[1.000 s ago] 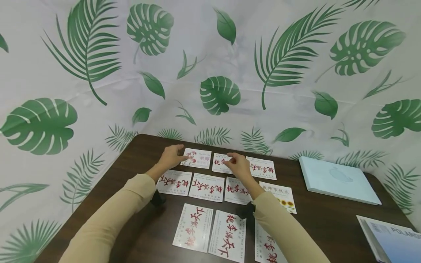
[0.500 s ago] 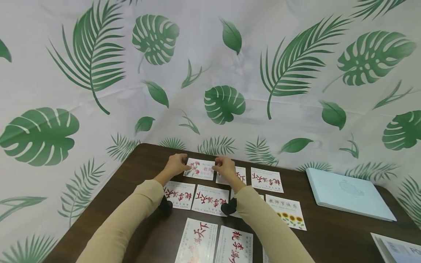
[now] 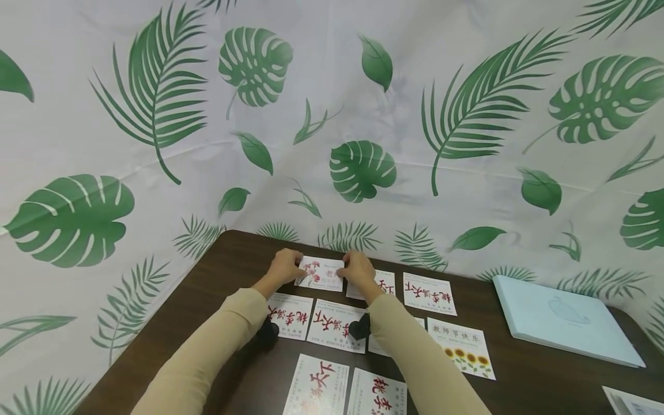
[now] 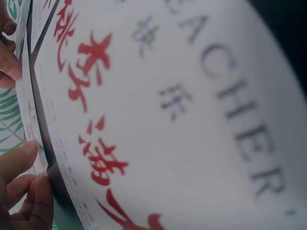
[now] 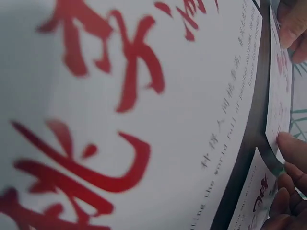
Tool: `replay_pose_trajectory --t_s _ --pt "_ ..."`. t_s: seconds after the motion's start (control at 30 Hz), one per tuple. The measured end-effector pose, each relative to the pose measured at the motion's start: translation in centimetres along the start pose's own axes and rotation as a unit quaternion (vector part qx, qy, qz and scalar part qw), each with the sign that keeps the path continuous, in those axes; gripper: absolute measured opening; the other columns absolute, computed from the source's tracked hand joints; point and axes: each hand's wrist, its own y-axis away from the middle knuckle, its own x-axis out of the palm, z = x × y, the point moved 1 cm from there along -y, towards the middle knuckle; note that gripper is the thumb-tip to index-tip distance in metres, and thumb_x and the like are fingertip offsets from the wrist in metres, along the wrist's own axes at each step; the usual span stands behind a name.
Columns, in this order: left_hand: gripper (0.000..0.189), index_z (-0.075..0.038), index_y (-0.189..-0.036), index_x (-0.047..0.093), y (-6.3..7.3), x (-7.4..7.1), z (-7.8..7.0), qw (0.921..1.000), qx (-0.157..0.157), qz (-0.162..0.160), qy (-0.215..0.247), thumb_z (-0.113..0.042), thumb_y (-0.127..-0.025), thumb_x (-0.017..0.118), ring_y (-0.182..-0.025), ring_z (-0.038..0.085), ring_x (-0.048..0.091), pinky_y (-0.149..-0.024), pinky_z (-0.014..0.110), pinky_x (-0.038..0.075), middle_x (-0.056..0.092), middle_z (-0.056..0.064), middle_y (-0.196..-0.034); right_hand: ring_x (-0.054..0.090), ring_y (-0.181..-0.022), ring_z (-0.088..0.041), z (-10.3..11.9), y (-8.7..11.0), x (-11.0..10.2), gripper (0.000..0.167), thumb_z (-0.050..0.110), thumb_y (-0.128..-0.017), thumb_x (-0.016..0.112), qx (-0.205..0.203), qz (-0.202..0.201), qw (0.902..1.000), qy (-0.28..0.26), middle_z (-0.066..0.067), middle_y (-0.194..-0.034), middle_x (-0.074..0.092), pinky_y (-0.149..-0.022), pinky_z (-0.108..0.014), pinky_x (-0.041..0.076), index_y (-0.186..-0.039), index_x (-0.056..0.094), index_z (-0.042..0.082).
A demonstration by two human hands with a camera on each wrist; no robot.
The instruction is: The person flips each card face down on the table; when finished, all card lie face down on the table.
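Note:
A white card with pink flowers (image 3: 317,280) lies at the left end of the back row in the head view. My left hand (image 3: 285,267) pinches its left edge; in the left wrist view that hand's thumb (image 4: 24,155) is on the card's face, with curled fingers below. At the right edge, my right hand (image 3: 359,271) pinches the same card, and its thumb (image 5: 291,148) shows in the right wrist view. The right hand partly covers a neighbouring card with red characters (image 3: 385,282). Another red-lettered card (image 3: 337,324) lies in front, between my wrists.
Further right are a red-lettered card (image 3: 429,293) and a sunflower card (image 3: 463,347). Two upright-laid cards, one of them a red-lettered card (image 3: 317,387), lie nearest me. A pale blue booklet (image 3: 568,320) rests at the right of the dark table (image 3: 233,253); a leaf-print cloth (image 3: 290,144) hangs behind.
My right hand has moved left from above the middle back card to the flower card's right edge. The left hand has stayed by its left edge. The head view has shifted slightly.

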Motion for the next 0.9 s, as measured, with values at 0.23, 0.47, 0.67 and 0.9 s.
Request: replay_pose_trajectory --t_s 0.23,0.47,0.67,0.9 --pt "0.028 0.002 -0.098 0.066 -0.1 0.0 -0.2 0.9998 -0.010 0.015 -0.002 -0.010 -0.076 0.077 -0.080 0.021 0.053 -0.068 0.033 0.048 0.059 0.010 -0.088 0.051 -0.070 -0.019 -0.3 -0.1 0.0 0.026 0.009 -0.077 0.074 -0.022 -0.024 0.9989 -0.033 -0.004 -0.080 0.056 -0.062 -0.031 0.040 -0.091 0.052 0.008" --pt "0.041 0.002 -0.112 0.059 0.0 -0.4 0.1 0.9956 -0.060 -0.021 0.069 -0.005 -0.075 0.076 -0.093 0.027 0.059 -0.082 0.039 0.050 0.063 0.015 -0.101 0.054 -0.071 -0.020 0.1 0.4 0.4 0.021 0.003 -0.077 0.072 -0.044 -0.080 0.9907 -0.101 -0.005 -0.078 0.059 -0.063 -0.032 0.042 -0.088 0.054 0.007" --pt "0.025 0.000 -0.101 0.062 0.2 -1.5 0.6 0.9832 -0.079 -0.061 0.153 -0.004 -0.079 0.072 -0.079 0.022 0.061 -0.070 0.033 0.052 0.066 0.012 -0.088 0.057 -0.072 -0.020 0.5 1.1 0.6 0.019 0.000 -0.078 0.072 -0.033 -0.089 0.9823 -0.162 -0.008 -0.080 0.061 -0.066 -0.032 0.048 -0.090 0.057 0.003" --pt "0.030 0.007 -0.108 0.058 0.4 -3.2 0.4 0.9603 -0.089 -0.037 0.262 0.008 -0.079 0.065 -0.070 0.015 0.060 -0.066 0.029 0.058 0.060 0.010 -0.083 0.060 -0.073 -0.020 2.1 2.5 0.7 0.018 -0.001 -0.080 0.069 -0.072 -0.089 0.9678 -0.224 -0.013 -0.083 0.063 -0.067 -0.028 0.052 -0.096 0.062 -0.004"
